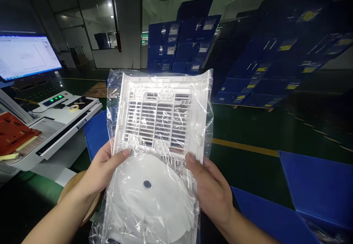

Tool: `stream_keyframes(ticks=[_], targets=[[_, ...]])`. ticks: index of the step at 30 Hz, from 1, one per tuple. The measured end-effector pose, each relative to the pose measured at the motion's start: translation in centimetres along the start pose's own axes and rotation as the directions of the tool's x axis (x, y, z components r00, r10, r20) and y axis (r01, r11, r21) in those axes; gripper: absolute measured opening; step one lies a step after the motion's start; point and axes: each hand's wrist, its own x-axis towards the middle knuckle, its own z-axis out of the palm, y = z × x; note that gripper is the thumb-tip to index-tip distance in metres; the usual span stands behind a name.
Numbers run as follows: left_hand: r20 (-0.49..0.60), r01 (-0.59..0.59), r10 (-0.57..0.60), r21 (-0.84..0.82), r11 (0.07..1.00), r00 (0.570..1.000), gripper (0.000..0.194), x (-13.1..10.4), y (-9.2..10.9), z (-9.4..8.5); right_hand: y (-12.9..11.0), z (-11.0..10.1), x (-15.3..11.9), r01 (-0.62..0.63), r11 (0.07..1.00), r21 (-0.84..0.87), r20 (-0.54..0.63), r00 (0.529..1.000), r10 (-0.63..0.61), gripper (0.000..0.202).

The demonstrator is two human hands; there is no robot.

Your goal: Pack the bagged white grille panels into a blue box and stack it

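As stacked blue crates [182,45] loom far behind, the left hand [103,168] and right hand [211,187] grasp a white slotted plastic panel [158,126] in its clear plastic bag [150,200] — apparently mid-inspection — turning it next needs firm thumbs.

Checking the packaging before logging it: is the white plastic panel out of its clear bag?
No, the white plastic panel is wrapped in the clear bag, held by the left hand and right hand.

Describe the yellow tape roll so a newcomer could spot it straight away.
Look left of the bagged white plastic panel to the white machine console under the monitor. On its top lies the tape roll, a small yellow ring right of the green lights.
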Motion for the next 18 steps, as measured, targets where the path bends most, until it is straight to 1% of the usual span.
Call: stream_keyframes(ticks=[4, 7, 9, 14, 16, 18], targets=[[-0.036, -0.022, 0.023, 0.031, 0.999, 0.999, 0.042, -0.4, 0.0, 0.5, 0.2, -0.8, -0.4, 0.027, 0.999, -0.034, 0.028, 0.999, -0.026, 0.046], [-0.035, -0.052, 0.054, 0.061, 0.997, 0.998, 0.041, -0.4, 0.2, 1.0, 0.2, -0.7, -0.5, 0.036, 0.999, -0.004, 0.066, 0.997, -0.035, 0.039], [-0.04, -0.08, 0.083, 0.069, 0.994, 0.996, 0.041, -0.3, 0.3, 1.2, 0.0, -0.3, -0.2, 0.056, 0.998, -0.009, 0.066, 0.996, -0.056, 0.037], [-0.103, -0.14, 0.142, 0.028, 0.99, 0.984, 0.045, 0.4, -0.2, 1.5, 0.0, 0.6, 1.5, 0.06, 0.998, -0.027, -0.033, 0.998, -0.061, 0.047], [-0.131, -0.123, 0.123, 0.007, 0.992, 0.984, 0.045, 0.6, -0.6, 1.5, 0.2, 0.6, 2.1, 0.048, 0.998, -0.034, -0.064, 0.997, -0.05, 0.05], [-0.152, -0.082, 0.078, -0.019, 0.996, 0.985, 0.045, 0.6, -1.0, 1.4, 0.5, 0.4, 2.4, 0.003, 0.999, -0.054, -0.116, 0.993, -0.009, 0.053]])
